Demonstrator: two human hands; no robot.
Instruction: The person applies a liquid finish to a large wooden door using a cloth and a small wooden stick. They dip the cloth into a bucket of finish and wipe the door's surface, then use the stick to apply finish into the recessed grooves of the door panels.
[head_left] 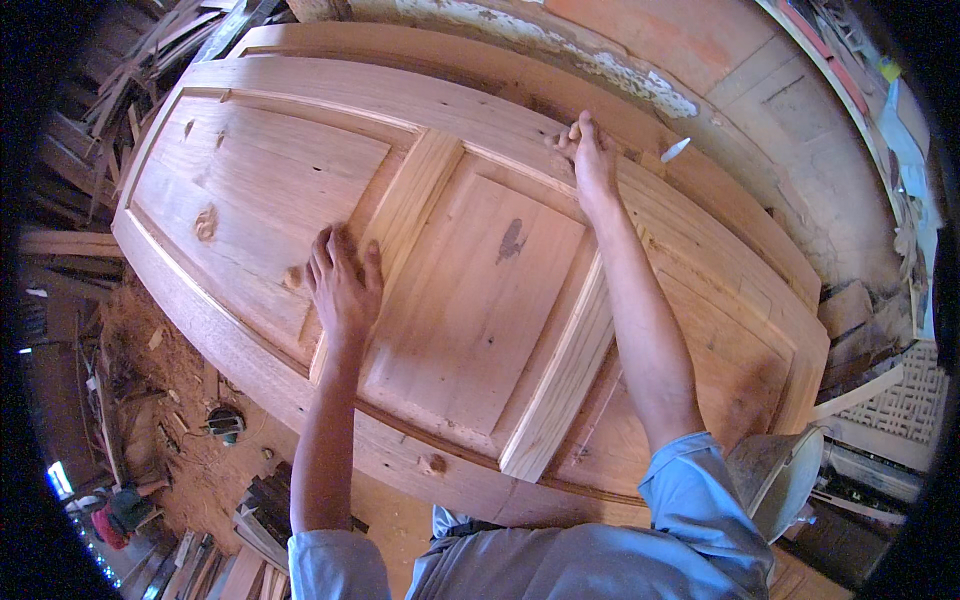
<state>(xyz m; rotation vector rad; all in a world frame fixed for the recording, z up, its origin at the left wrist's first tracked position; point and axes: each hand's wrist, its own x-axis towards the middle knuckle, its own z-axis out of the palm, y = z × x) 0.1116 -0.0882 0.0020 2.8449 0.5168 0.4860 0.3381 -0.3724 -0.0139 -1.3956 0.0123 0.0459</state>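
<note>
A large wooden panel door (470, 255) lies flat in front of me, with raised panels and two paler cross rails. My left hand (343, 288) is over the left panel (270, 165), right beside the left cross rail (418, 195). Its fingers are spread and slightly bent, and a brown patch shows by the fingertips. At the door's far long edge, my right hand (590, 160) is closed, thumb up and fingers curled. Whatever it may grip is too small or hidden to make out. Dark knots and a stain mark the panels.
Another wooden door (400, 45) lies beyond this one, along a worn wall (720, 110). A bucket (785, 480) stands at the near right. Offcuts (265, 525) and sawdust (150, 350) cover the floor at left. A person (120, 515) is at the lower left.
</note>
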